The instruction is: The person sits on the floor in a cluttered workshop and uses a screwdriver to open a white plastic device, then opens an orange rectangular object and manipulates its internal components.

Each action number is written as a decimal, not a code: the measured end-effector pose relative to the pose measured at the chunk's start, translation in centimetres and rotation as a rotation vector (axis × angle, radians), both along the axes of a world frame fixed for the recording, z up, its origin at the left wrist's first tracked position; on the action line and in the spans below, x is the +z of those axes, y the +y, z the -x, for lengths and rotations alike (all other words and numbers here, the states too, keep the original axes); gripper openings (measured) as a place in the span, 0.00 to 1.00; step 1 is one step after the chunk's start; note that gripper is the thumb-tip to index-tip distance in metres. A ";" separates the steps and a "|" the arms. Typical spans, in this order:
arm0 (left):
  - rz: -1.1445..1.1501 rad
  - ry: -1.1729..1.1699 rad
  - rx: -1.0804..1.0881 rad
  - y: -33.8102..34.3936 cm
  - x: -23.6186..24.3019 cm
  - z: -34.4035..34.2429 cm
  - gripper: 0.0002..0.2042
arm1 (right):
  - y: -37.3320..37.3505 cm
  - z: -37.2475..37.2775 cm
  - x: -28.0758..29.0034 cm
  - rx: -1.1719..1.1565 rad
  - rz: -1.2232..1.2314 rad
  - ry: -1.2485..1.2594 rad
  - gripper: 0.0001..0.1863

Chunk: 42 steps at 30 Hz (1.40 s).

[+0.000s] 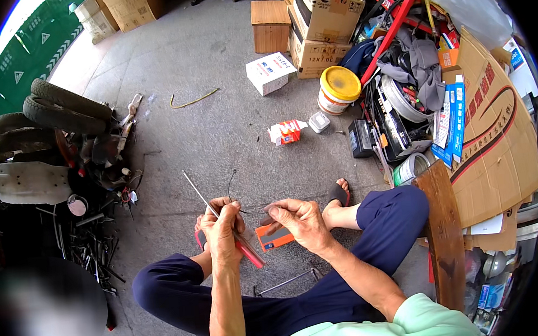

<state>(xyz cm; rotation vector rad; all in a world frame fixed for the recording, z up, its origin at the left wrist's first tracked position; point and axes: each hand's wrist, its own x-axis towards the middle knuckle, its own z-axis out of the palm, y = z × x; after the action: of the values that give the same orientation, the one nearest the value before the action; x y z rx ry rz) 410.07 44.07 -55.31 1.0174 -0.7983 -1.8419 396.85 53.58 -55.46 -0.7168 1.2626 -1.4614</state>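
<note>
**Clasping a long tool, pinching a thin wire**

My left grip [223,224] is clasping a long tool [197,188], whose metal shaft [203,196] is slanting forward and leftward past my knuckles. Its red handle [250,254] is poking out behind that grip, toward the right. I am expecting modest weight and a stiff, unbending shaft; the smooth handle could be turning slippery if grease is getting on it, so I am judging the handle the best place for a firm hold.

A thin dark wire [229,186] is looping ahead of my left grip and running across the gap toward my right grip [297,221]. There, my thumb and fingertips seem to be pinching it, though they are hiding its end. I am reckoning it feather-light and springy, easily kinking under a hard squeeze; holding it close to its end, with fingertips only, should be giving me the best control.

Just behind my right grip, an orange box [277,238] is showing, partly covered; I am not managing to tell whether my fingers are touching it. Farther back, a metal rod [286,282] is lying on the floor [174,149].
</note>
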 end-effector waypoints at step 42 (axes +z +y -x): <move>-0.337 0.271 0.027 6.3 -1.2 -1.6 0.04 | 2.8 0.1 1.9 -0.041 0.017 -0.116 0.10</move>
<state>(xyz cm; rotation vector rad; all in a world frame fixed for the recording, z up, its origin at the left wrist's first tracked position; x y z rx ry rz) 411.68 50.37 -56.50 0.9470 -0.3173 -2.0787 396.77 56.38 -53.53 -0.6115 1.1835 -1.5262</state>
